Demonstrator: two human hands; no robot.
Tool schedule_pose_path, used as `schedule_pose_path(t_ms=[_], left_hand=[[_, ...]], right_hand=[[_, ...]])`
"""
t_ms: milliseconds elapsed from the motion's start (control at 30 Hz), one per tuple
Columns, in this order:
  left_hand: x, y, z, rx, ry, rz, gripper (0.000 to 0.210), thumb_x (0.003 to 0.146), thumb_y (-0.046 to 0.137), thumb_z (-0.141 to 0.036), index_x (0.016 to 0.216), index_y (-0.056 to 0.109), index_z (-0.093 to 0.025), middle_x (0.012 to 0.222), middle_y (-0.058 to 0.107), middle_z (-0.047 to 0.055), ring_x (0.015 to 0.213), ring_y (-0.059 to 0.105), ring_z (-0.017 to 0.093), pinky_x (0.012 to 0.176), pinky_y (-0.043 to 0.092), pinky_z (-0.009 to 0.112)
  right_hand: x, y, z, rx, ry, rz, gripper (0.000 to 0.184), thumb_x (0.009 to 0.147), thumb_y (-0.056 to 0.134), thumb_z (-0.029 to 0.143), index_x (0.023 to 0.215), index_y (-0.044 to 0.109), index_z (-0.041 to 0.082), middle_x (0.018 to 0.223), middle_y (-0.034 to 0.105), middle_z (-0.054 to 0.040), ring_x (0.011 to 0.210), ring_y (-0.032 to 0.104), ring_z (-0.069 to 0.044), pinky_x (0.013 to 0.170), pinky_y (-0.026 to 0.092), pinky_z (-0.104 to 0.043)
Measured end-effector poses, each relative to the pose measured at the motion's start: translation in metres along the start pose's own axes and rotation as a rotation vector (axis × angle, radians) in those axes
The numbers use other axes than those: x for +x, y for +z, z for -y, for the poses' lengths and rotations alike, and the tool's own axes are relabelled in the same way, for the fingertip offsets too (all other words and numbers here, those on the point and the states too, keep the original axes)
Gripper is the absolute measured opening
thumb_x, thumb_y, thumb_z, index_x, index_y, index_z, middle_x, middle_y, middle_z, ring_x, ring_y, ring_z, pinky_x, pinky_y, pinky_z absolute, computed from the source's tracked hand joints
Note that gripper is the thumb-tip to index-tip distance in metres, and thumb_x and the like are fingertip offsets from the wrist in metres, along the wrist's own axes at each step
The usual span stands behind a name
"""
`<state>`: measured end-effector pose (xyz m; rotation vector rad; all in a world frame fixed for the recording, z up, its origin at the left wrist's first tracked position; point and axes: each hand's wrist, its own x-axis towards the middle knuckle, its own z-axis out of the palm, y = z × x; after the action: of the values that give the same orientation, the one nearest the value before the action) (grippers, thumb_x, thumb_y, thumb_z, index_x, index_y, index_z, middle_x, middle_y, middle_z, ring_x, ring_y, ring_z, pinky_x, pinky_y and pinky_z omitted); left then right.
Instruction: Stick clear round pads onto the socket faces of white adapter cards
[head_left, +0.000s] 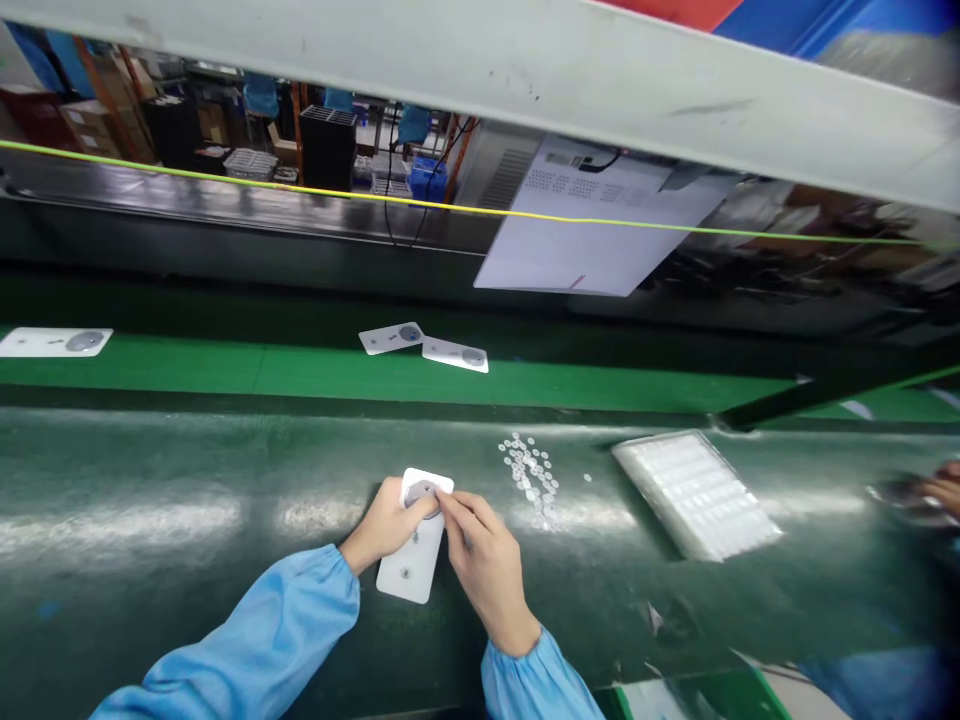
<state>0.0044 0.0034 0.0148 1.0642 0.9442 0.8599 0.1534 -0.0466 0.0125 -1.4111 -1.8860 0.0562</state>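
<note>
A flat white panel (424,560) with rounded corners, a grey round area near its top and small dark marks below, is tilted above the green bench. My left hand (391,522) grips its left edge, the thumb lying across the grey round area. At the upper right of the panel, my right hand (484,550) has thumb and forefinger pinched together against the grey area. Whatever sits between those fingertips is too small to make out. To the right of my hands, many small clear discs (529,470) lie scattered on the bench.
A clear-wrapped white tray pack (697,495) lies on the bench at right. Similar panels (455,354) rest on the bright green strip (300,372) behind. Another person's hand (946,488) shows at the right edge. A white board (592,220) hangs beneath the overhead beam (480,90).
</note>
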Motion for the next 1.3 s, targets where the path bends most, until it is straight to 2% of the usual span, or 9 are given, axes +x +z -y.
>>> schedule_pose_path(t_ms=[333, 433, 533, 633, 833, 933, 1033, 1200, 1300], left_hand=[[-0.001, -0.010, 0.013, 0.019, -0.081, -0.204, 0.024, 0.083, 0.059, -0.038, 0.083, 0.074, -0.019, 0.098, 0.070, 0.008, 0.108, 0.060, 0.027, 0.102, 0.042, 0.035], [0.003, -0.010, 0.016, -0.039, -0.111, -0.202, 0.022, 0.081, 0.061, -0.038, 0.083, 0.073, -0.020, 0.097, 0.073, 0.008, 0.112, 0.062, 0.028, 0.101, 0.045, 0.035], [0.007, -0.006, 0.014, -0.145, -0.174, -0.115, 0.037, 0.081, 0.058, -0.048, 0.084, 0.073, -0.015, 0.085, 0.075, 0.012, 0.097, 0.071, 0.033, 0.081, 0.056, 0.038], [0.009, -0.002, 0.008, -0.245, -0.231, -0.031, 0.053, 0.078, 0.054, -0.059, 0.084, 0.072, -0.009, 0.076, 0.076, 0.016, 0.075, 0.074, 0.034, 0.064, 0.057, 0.038], [0.009, -0.001, -0.002, -0.386, -0.279, -0.036, 0.052, 0.068, 0.067, -0.054, 0.086, 0.071, -0.006, 0.080, 0.078, 0.020, 0.071, 0.076, 0.034, 0.053, 0.054, 0.033], [0.009, -0.001, -0.006, -0.371, -0.287, -0.061, 0.050, 0.069, 0.068, -0.050, 0.089, 0.072, -0.004, 0.081, 0.078, 0.020, 0.069, 0.076, 0.034, 0.051, 0.053, 0.032], [0.010, -0.001, -0.010, -0.356, -0.321, -0.079, 0.047, 0.072, 0.067, -0.046, 0.091, 0.072, -0.003, 0.081, 0.078, 0.020, 0.071, 0.076, 0.036, 0.053, 0.055, 0.034], [0.011, 0.000, -0.015, -0.353, -0.349, -0.095, 0.042, 0.073, 0.064, -0.040, 0.090, 0.073, -0.003, 0.086, 0.078, 0.020, 0.074, 0.076, 0.035, 0.057, 0.057, 0.035], [0.011, -0.002, -0.015, -0.337, -0.336, -0.090, 0.043, 0.071, 0.066, -0.042, 0.089, 0.074, -0.003, 0.086, 0.079, 0.020, 0.075, 0.076, 0.035, 0.056, 0.057, 0.035]], right_hand=[[0.006, 0.004, 0.009, 0.038, 0.108, -0.004, 0.020, 0.103, 0.050, 0.025, 0.097, 0.069, 0.021, 0.093, 0.070, -0.0062, 0.079, 0.067, -0.018, 0.068, 0.052, -0.028], [0.007, 0.007, 0.013, 0.308, 0.319, -0.048, 0.023, 0.102, 0.051, 0.034, 0.090, 0.065, 0.020, 0.087, 0.067, -0.0060, 0.075, 0.063, -0.018, 0.064, 0.051, -0.028], [0.003, -0.002, 0.009, 0.623, 0.594, -0.143, 0.027, 0.097, 0.059, 0.044, 0.089, 0.064, 0.019, 0.071, 0.061, -0.0015, 0.060, 0.056, -0.015, 0.055, 0.047, -0.026], [-0.020, -0.033, -0.016, 0.675, 0.765, -0.294, 0.032, 0.087, 0.073, 0.048, 0.089, 0.068, 0.017, 0.063, 0.059, 0.0006, 0.056, 0.053, -0.014, 0.054, 0.044, -0.026], [-0.124, -0.144, -0.112, 0.438, 1.035, -0.745, 0.040, 0.059, 0.087, 0.048, 0.082, 0.074, 0.019, 0.071, 0.070, -0.0043, 0.058, 0.061, -0.018, 0.054, 0.052, -0.031], [-0.171, -0.183, -0.141, 0.010, 1.110, -0.580, 0.033, 0.070, 0.071, 0.051, 0.070, 0.074, 0.018, 0.062, 0.069, -0.0081, 0.054, 0.064, -0.024, 0.051, 0.054, -0.035], [-0.185, -0.191, -0.148, -0.370, 1.135, -0.430, 0.035, 0.077, 0.061, 0.044, 0.073, 0.077, 0.014, 0.064, 0.070, -0.0165, 0.062, 0.068, -0.031, 0.057, 0.056, -0.041], [-0.129, -0.153, -0.141, -0.352, 0.842, -0.386, 0.048, 0.081, 0.057, 0.053, 0.091, 0.078, 0.011, 0.092, 0.076, -0.0232, 0.078, 0.070, -0.034, 0.077, 0.055, -0.047], [-0.076, -0.123, -0.145, -0.213, 0.701, -0.277, 0.049, 0.084, 0.057, 0.060, 0.087, 0.079, 0.017, 0.090, 0.078, -0.0156, 0.075, 0.069, -0.027, 0.074, 0.055, -0.039]])
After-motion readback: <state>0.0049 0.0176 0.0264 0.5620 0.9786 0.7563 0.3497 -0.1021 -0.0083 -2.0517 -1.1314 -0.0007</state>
